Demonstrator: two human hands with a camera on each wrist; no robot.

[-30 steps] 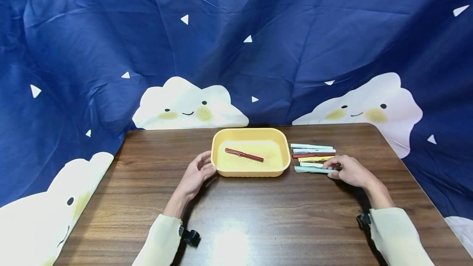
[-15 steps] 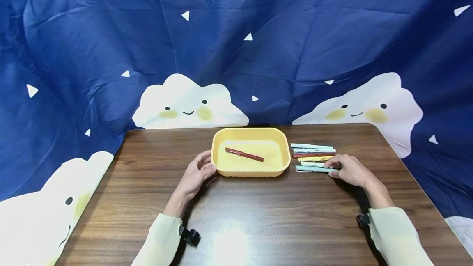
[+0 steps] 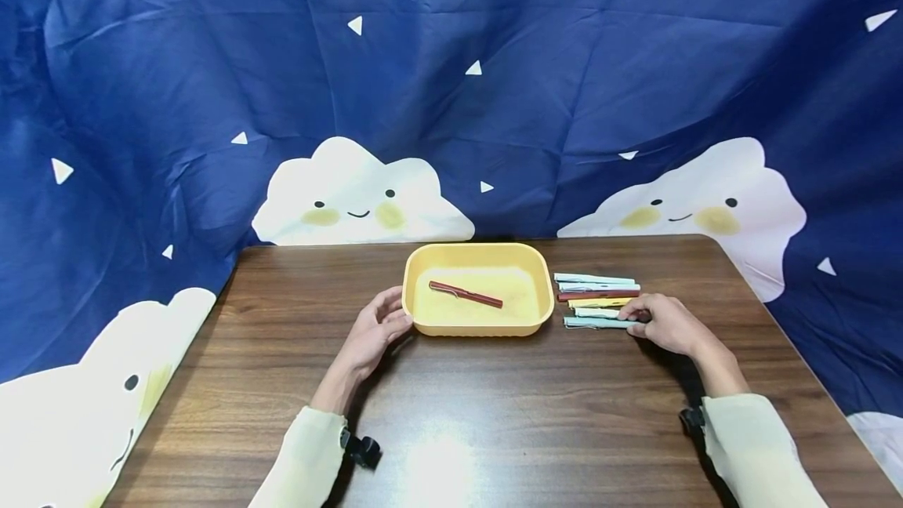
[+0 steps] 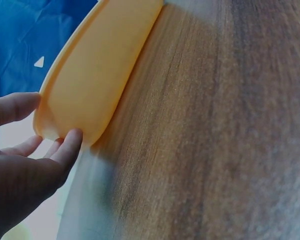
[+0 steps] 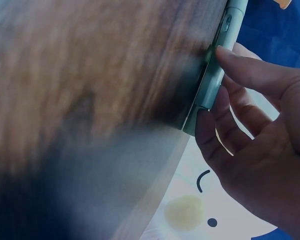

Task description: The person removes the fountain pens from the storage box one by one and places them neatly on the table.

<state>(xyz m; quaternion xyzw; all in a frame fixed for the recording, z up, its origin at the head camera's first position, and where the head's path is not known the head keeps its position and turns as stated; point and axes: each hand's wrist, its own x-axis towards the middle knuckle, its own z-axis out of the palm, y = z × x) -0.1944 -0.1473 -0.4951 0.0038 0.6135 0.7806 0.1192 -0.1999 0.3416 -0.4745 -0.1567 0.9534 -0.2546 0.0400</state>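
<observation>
In the head view, a yellow tray (image 3: 480, 331) stands on the table with one dark red pen (image 3: 466, 294) lying in it. My left hand (image 3: 371, 333) touches the tray's left end, thumb and fingertips against its wall, as the left wrist view also shows on the tray (image 4: 97, 70). Right of the tray lies a row of several pens. My right hand (image 3: 666, 325) pinches the right end of the nearest one, a teal pen (image 3: 592, 323). In the right wrist view, thumb and fingers sit on opposite sides of that teal pen (image 5: 210, 82), which lies by the tabletop.
Behind the teal pen lie a pale mint pen (image 3: 595, 313), a yellow pen (image 3: 596, 303), a dark red pen (image 3: 596, 296) and light blue pens (image 3: 596, 288). A blue cloud-printed cloth (image 3: 451, 100) hangs behind the wooden table (image 3: 536, 414).
The teal pen has shifted very slightly to the right with my right hand. My left hand stays at the tray's left end, and the tray has not moved.
</observation>
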